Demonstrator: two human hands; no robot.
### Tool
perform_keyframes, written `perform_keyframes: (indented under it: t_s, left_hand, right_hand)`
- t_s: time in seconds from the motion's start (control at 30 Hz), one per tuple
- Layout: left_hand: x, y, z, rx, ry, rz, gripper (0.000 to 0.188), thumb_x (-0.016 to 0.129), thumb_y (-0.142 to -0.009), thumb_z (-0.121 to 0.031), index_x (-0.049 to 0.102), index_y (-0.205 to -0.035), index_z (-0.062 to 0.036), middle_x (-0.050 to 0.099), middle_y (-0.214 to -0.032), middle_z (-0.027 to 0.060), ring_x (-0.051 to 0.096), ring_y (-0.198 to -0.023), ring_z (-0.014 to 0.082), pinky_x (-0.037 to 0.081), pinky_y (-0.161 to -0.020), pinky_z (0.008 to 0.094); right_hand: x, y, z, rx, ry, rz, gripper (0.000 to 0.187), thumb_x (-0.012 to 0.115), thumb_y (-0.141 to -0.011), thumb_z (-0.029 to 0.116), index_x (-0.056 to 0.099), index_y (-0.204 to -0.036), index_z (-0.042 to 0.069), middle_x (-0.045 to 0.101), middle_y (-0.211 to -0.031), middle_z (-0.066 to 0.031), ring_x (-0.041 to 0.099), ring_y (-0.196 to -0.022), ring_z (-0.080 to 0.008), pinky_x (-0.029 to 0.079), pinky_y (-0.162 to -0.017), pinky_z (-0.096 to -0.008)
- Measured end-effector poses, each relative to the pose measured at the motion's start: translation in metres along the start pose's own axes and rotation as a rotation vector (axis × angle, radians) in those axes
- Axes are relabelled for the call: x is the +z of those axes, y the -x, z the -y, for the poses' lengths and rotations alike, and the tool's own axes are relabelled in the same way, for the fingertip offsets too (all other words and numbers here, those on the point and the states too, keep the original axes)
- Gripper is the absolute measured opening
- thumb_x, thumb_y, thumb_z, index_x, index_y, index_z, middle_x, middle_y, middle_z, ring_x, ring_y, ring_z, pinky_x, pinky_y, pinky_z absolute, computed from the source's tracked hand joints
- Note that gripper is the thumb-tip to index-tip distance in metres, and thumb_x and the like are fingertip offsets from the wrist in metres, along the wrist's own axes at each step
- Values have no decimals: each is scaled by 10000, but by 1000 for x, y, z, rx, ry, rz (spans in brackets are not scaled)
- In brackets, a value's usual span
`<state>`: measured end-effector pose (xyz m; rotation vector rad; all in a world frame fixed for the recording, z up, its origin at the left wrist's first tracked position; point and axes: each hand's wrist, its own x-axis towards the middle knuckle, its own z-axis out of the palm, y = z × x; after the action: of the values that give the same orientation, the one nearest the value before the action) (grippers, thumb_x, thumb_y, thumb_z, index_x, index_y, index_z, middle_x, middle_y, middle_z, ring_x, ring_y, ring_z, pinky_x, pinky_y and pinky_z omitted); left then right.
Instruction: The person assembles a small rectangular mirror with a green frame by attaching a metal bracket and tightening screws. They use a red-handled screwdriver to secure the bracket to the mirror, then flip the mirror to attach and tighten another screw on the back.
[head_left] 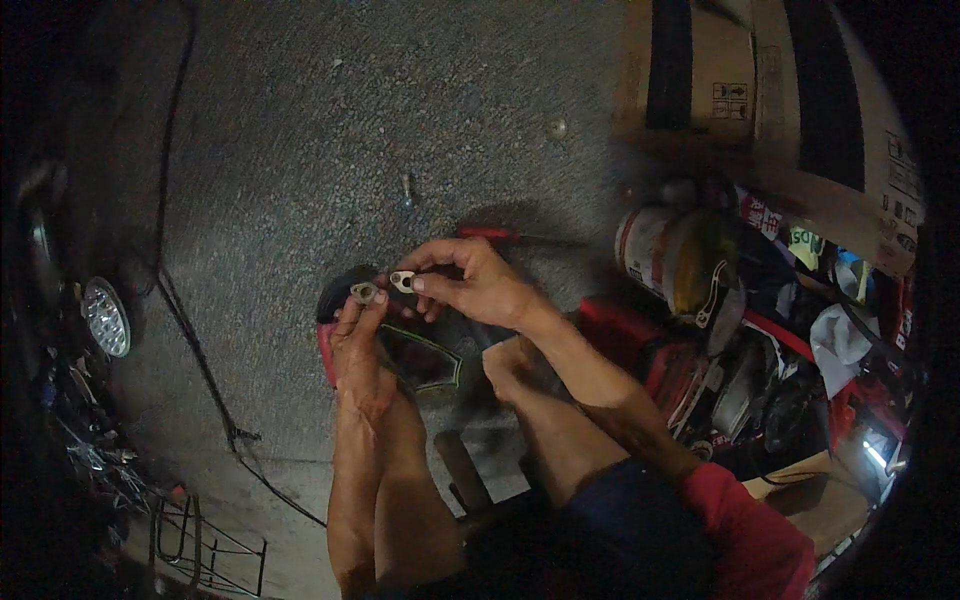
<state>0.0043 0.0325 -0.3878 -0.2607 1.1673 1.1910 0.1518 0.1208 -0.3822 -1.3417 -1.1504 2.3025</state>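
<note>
My left hand [358, 335] pinches a small metal piece with a hole in it [363, 292] between thumb and fingers. Just to its right, my right hand [465, 280] grips a similar small flat metal plate with holes [403, 281] by its edge. The two pieces are held side by side, a small gap between them, above the ground between my legs. Below the hands, a dark shape with a yellow-green outline [440, 370] shows, partly hidden by my left hand and leg; I cannot tell its kind.
A red-handled screwdriver [490, 233] and a small bolt-like metal part [408, 190] lie on the rough ground. Cardboard boxes [720, 100] and a cluttered heap with a round tin [643, 245] stand at right. A black cable [205, 360] and a round lamp [107, 317] are at left.
</note>
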Motion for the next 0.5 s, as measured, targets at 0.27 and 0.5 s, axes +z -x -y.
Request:
perform_keyframes:
  t_s: [0.27,0.5]
  left_hand:
    - [-18,-7,7,-37,-14,81,244,588,-864,-86,547,-1097,-26,594,-945,73,570,-869,182,478,-803,330]
    - [-14,-6,4,-41,-8,50,280,618,-852,-86,557,-1124,-53,603,-1029,42,581,-958,173,478,-860,325]
  right_hand:
    - [12,5,7,26,170,-22,171,566,-901,52,616,-1053,-7,653,-806,-59,621,-680,-103,528,-617,-237]
    - [21,5,-8,-178,502,-232,209,622,-803,122,654,-996,50,669,-881,-129,649,-795,-246,502,-704,-340]
